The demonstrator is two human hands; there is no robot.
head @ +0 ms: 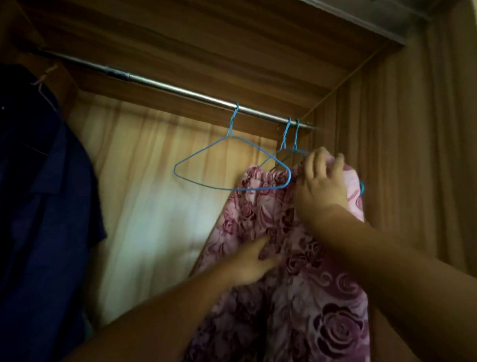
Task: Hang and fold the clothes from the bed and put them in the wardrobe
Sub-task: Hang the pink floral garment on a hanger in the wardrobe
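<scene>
A pink garment with dark rose patterns (309, 288) hangs from a blue wire hanger at the right end of the metal wardrobe rail (181, 89). My right hand (323, 181) is up at the garment's top edge, its fingers curled over the cloth and the hanger's shoulder. Lower down, my left hand (251, 262) grips a fold of the same garment around its middle. An empty blue wire hanger (230, 164) hangs from the rail just left of the garment, overlapping its upper left corner.
A dark blue shirt (37, 199) hangs at the left end of the rail on a pale hanger. Wooden wardrobe walls close in at the right (413, 161) and above. A pale curtain-like panel (154, 204) forms the back between the shirt and the garment.
</scene>
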